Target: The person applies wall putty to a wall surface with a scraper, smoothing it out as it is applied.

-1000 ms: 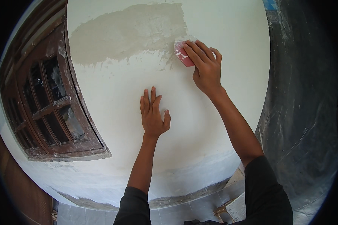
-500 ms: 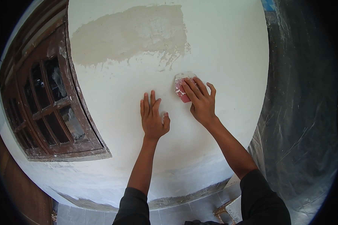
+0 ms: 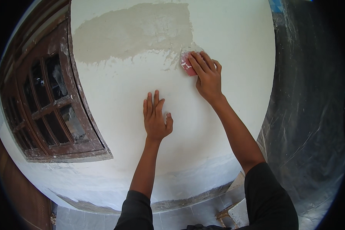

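Observation:
My right hand [image 3: 209, 80] presses a red putty scraper [image 3: 187, 67] smeared with white filler against the pale wall [image 3: 115, 88]. The fingers lie over its face, and its upper edge meets the lower right corner of a beige putty patch [image 3: 130, 32]. That patch has a ragged lower border. Below and to the left, my left hand [image 3: 156, 120] rests flat on the wall, fingers stretched out and holding nothing.
A brown wooden window [image 3: 51, 115] with small panes and white smears is set in the wall at left. Dark plastic sheeting [image 3: 310, 99] hangs at right. Below are grey floor tiles [image 3: 92, 221] and a white-topped block-like object [image 3: 238, 213].
My right hand has slid the scraper up the wall, from bare pale surface to the corner of the beige patch. My left hand has stayed in place.

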`<action>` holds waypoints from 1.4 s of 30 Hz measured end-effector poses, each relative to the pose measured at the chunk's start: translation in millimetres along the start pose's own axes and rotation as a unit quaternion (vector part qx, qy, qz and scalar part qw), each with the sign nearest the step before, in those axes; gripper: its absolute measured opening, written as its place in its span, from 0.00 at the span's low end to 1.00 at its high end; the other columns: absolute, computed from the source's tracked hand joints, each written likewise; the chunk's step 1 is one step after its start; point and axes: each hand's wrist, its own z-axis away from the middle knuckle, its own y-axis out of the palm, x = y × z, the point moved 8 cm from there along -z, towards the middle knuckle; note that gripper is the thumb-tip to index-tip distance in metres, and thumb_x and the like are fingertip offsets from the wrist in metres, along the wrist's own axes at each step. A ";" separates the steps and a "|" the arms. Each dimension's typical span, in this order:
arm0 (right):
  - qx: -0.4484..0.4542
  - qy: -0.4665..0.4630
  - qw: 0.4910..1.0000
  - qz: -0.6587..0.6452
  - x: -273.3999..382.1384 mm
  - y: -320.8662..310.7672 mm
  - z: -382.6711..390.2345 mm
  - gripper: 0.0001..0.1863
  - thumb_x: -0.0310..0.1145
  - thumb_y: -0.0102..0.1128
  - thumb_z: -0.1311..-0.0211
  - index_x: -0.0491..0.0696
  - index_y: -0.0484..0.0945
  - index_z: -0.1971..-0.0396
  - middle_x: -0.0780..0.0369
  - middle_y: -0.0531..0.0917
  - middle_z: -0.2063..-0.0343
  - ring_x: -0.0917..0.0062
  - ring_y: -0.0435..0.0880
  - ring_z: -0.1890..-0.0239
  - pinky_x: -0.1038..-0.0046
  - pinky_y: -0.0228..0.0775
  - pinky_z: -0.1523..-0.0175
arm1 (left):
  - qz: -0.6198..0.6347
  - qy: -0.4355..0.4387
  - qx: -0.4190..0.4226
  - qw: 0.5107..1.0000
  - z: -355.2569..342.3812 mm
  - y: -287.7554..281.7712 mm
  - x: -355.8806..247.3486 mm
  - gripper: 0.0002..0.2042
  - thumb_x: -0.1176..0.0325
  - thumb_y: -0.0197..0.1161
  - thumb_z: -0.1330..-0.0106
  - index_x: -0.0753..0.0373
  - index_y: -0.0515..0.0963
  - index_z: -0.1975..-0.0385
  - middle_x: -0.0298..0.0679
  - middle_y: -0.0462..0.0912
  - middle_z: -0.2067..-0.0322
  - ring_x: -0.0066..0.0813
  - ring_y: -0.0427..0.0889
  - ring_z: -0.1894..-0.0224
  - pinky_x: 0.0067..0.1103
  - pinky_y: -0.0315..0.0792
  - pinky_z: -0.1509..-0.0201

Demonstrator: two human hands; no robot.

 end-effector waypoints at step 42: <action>0.015 0.017 0.999 -0.026 21.8 -5.0 2.6 0.35 0.14 0.58 0.46 0.56 0.77 0.36 0.70 0.78 0.34 0.69 0.72 0.30 0.52 0.55 0.31 | 0.023 -0.054 0.017 0.998 2.6 -3.9 -9.3 0.24 0.73 0.56 0.36 0.69 0.68 0.39 0.56 0.63 0.26 0.57 0.52 0.20 0.50 0.41 0.19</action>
